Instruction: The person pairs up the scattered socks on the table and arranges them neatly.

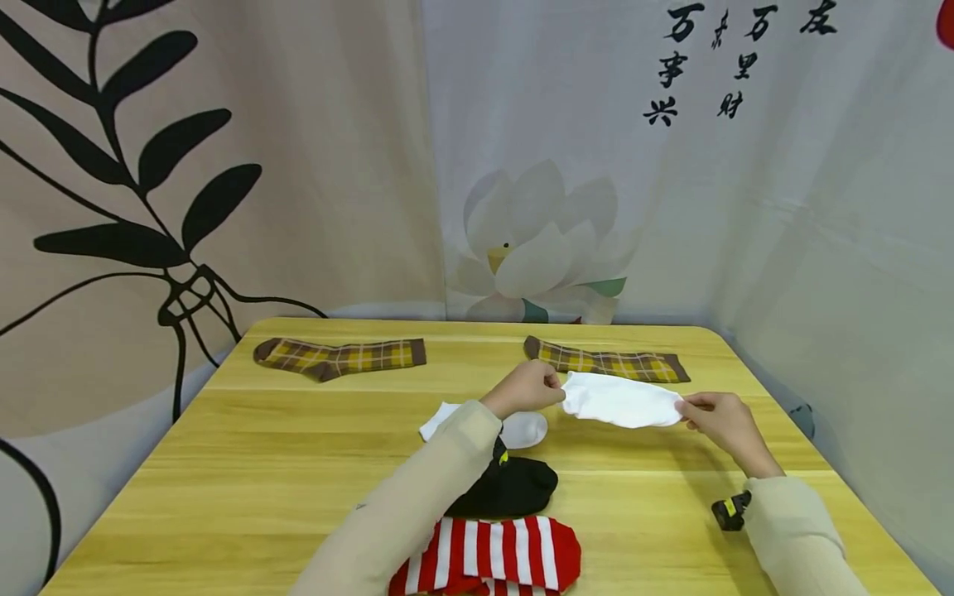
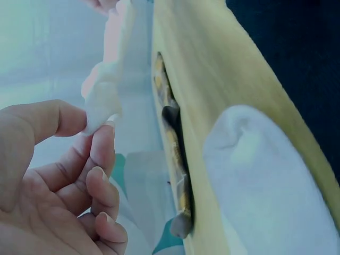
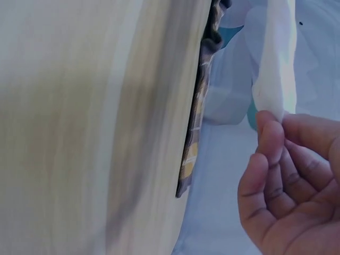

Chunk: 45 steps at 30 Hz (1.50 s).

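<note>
A white sock [image 1: 622, 401] is stretched level between both hands, held above the table. My left hand [image 1: 525, 389] pinches its left end between thumb and forefinger, as the left wrist view also shows at close range. At the other end my right hand [image 1: 723, 422] pinches the sock with thumb and fingertips. A second white sock [image 1: 524, 430] lies on the table below, partly hidden by the left forearm. Just behind the held sock lies a brown and yellow plaid sock [image 1: 596, 362].
Another plaid sock [image 1: 358, 358] lies at the table's back left. Nearer the front are a black sock [image 1: 514, 487] and red-and-white striped socks [image 1: 514, 550], partly covered by the left sleeve. A printed curtain [image 1: 350, 165] hangs behind the wooden table [image 1: 224, 497].
</note>
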Each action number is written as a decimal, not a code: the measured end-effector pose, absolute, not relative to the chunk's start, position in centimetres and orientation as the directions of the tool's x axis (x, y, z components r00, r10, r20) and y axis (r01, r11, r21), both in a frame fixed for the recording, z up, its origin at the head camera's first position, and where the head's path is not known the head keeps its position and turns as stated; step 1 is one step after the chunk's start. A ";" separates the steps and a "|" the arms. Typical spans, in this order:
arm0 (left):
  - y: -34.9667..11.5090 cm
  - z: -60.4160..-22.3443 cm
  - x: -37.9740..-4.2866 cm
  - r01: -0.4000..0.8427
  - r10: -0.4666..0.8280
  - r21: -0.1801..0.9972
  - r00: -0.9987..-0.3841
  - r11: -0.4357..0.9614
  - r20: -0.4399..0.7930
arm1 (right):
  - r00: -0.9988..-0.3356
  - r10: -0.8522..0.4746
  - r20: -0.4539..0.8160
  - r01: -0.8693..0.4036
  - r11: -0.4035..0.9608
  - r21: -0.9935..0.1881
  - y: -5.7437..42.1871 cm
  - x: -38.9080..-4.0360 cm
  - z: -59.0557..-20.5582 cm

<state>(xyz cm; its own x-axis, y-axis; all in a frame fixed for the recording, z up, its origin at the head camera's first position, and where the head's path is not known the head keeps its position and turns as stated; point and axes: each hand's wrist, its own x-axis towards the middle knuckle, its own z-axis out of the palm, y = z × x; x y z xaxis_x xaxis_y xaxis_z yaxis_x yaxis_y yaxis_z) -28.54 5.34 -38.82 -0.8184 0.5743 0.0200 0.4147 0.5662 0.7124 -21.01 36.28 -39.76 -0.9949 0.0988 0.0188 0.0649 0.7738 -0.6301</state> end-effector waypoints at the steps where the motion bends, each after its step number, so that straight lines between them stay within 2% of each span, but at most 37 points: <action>1: 5.2 -38.7 -28.5 0.417 0.575 0.710 -0.818 0.567 0.021 | -0.995 0.095 0.025 0.059 0.775 -0.629 36.1 -21.0 -39.7; 30: -3.3 -37.8 -26.0 0.366 0.528 0.725 -0.849 0.583 0.004 | -0.998 -0.041 0.055 -0.068 0.744 -0.664 29.8 -21.2 -37.9; 45: -8.6 -39.1 -25.1 0.310 0.445 0.731 -0.896 0.607 0.010 | -0.985 -0.151 0.081 -0.164 0.698 -0.697 25.4 -22.3 -38.3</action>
